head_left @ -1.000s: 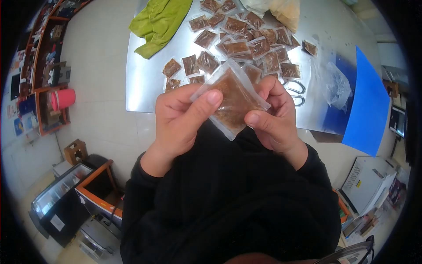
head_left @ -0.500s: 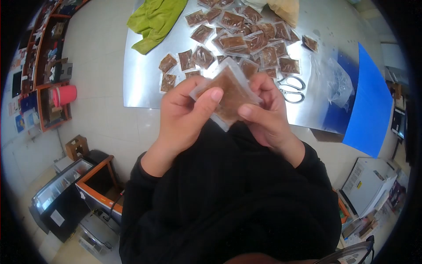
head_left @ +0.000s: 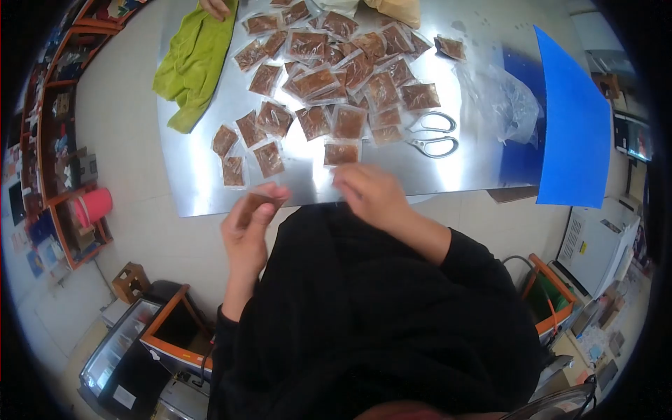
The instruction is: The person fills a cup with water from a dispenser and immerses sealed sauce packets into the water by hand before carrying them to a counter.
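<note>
Sachet of brown filling (head_left: 257,201): in the left hand (head_left: 245,234), at the near edge of the metal-topped table (head_left: 199,192), left of center.
The left hand grasps the sachet between thumb and fingers; the sachet is partly hidden by them. The right hand (head_left: 374,196), fingers curled and blurred, is positioned at the near edge, just beside a flat-lying sachet (head_left: 341,153); whether it holds anything cannot be determined. A heap of similar sachets (head_left: 311,82) overlaps across the table center and extends to the far side. Scissors (head_left: 439,138) lie right of the heap, handles to the right. Farther right are a crumpled clear plastic bag (head_left: 516,108) and a blue board (head_left: 575,126). At far left, another person's hand (head_left: 215,7) is at a green cloth (head_left: 192,66).
</note>
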Demonstrator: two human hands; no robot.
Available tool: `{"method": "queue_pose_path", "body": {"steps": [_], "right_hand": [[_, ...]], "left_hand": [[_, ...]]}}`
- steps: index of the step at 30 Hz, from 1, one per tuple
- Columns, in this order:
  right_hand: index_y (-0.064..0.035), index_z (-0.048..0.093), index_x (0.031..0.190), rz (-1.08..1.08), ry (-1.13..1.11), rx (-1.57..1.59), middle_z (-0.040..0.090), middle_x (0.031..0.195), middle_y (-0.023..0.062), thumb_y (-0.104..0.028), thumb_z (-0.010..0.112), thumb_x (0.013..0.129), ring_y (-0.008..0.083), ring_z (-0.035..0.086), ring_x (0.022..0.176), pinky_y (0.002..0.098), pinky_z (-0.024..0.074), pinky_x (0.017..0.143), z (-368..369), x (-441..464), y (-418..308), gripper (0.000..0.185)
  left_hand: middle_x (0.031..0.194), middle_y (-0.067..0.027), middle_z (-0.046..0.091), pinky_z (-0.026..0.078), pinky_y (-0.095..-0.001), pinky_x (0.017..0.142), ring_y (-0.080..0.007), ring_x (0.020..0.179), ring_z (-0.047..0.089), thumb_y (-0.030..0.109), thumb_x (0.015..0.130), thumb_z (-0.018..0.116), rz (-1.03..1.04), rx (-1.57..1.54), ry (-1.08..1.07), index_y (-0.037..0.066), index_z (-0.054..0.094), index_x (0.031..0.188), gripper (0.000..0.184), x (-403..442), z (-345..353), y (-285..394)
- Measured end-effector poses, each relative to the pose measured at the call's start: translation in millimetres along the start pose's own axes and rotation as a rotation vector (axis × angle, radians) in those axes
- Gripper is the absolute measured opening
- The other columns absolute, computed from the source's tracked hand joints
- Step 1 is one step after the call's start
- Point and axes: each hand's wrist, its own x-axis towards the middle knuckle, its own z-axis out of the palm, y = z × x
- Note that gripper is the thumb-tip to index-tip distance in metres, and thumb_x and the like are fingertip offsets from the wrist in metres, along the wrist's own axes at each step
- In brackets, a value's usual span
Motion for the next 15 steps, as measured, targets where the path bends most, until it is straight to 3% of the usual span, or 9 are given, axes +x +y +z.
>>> {"method": "queue_pose_path", "body": {"steps": [1,4,8,11,15], "right_hand": [[-0.0112,0.062,0.1,-0.053,-0.028,-0.148,0.062,0.106,0.0037,-0.011,0.068,0.076,0.023,0.059,0.094,0.0368,0.0472,0.079,-3,3,12,0.024],[-0.0147,0.062,0.11,-0.094,-0.087,-0.378,0.057,0.117,0.0024,-0.013,0.067,0.076,0.0233,0.055,0.1,0.037,0.0454,0.082,-4,6,27,0.035],[-0.0136,0.06,0.116,-0.114,-0.091,-0.401,0.056,0.116,0.0033,-0.019,0.067,0.076,0.0239,0.054,0.098,0.0374,0.0451,0.082,23,5,48,0.041],[-0.01,0.06,0.114,-0.081,-0.043,-0.482,0.057,0.11,0.0036,-0.022,0.067,0.076,0.0227,0.053,0.094,0.0367,0.0446,0.08,37,14,47,0.041],[-0.0076,0.06,0.11,-0.151,0.098,-0.32,0.057,0.105,0.0047,-0.024,0.068,0.076,0.0232,0.053,0.091,0.0372,0.0438,0.076,12,34,36,0.039]], "left_hand": [[0.105,-0.02,0.064,0.048,-0.0439,0.095,-0.033,0.102,0.062,0.017,0.091,0.062,-0.02,-0.028,0.006,-0.008,0.054,0.117,0.037,1,-4,3],[0.1,-0.0178,0.064,0.051,-0.0397,0.09,-0.0295,0.097,0.064,0.018,0.091,0.062,-0.037,-0.059,-0.06,-0.01,0.055,0.115,0.037,6,0,2],[0.096,-0.0163,0.064,0.053,-0.0381,0.085,-0.0289,0.091,0.065,0.022,0.09,0.064,-0.147,-0.054,-0.097,-0.009,0.056,0.114,0.04,9,10,5],[0.092,-0.0146,0.063,0.053,-0.0365,0.083,-0.0265,0.086,0.065,0.025,0.09,0.065,-0.104,-0.112,-0.073,-0.009,0.055,0.115,0.043,15,16,0],[0.085,-0.0121,0.062,0.054,-0.0355,0.079,-0.0246,0.082,0.065,0.025,0.089,0.066,-0.053,-0.005,-0.003,-0.009,0.055,0.115,0.044,25,20,-6]]}}
